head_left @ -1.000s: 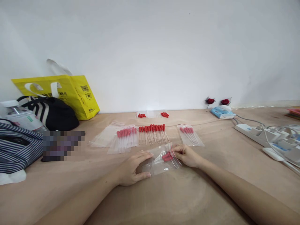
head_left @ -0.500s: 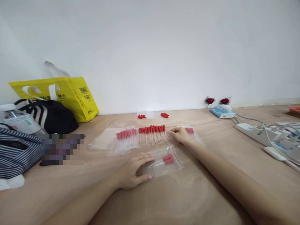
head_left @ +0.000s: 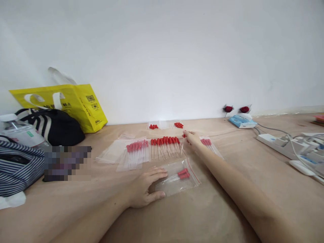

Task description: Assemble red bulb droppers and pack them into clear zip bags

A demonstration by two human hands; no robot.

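My left hand lies with fingers spread on the left edge of a clear zip bag that has red-topped droppers inside. My right hand pinches the red top of one dropper, its clear tube pointing down. Just left of it, a row of loose red-topped droppers lies side by side. Filled bags rest left of the row, overlapping flat clear bags. Another filled bag is partly hidden behind my right wrist.
Near the wall are small bags with red-topped pieces. A yellow bag, black bag and striped bag stand at left. A tissue pack, two dark red roses and a power strip are at right.
My right hand has lifted slightly and now has a dropper between its fingers, raised from the right end of the row. My left hand has stayed on the bag.
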